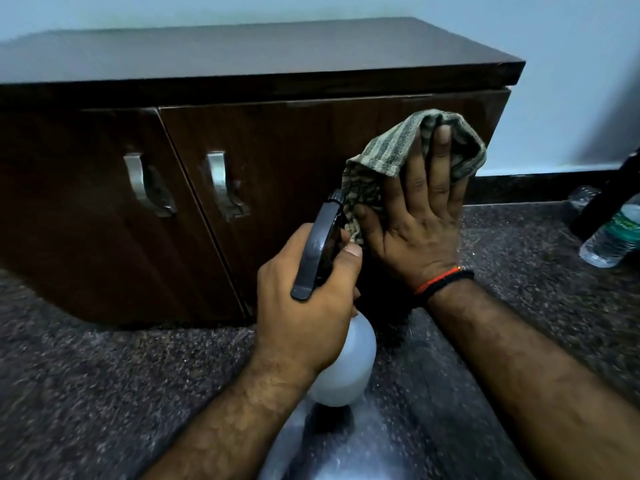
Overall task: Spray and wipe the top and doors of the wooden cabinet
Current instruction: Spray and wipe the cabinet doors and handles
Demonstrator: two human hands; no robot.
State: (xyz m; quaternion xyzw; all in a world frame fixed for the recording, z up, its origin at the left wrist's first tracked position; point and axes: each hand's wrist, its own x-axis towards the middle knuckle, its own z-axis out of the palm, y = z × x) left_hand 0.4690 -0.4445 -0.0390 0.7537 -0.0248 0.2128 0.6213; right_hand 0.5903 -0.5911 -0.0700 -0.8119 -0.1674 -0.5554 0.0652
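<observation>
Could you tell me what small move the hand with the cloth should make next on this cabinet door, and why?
Probably slide the right hand leftward, toward the right door's handle. It presses the striped cloth flat near the right door's outer edge, leaving the handle side uncovered, while the left hand grips the spray bottle.

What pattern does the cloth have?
The cloth has green-grey and beige stripes, seen in the head view.

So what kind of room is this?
Probably an office or a plain indoor room, though I can't be sure. A low wooden cabinet stands against a bare painted wall, the floor is dark and speckled, and a water bottle stands on it.
</observation>
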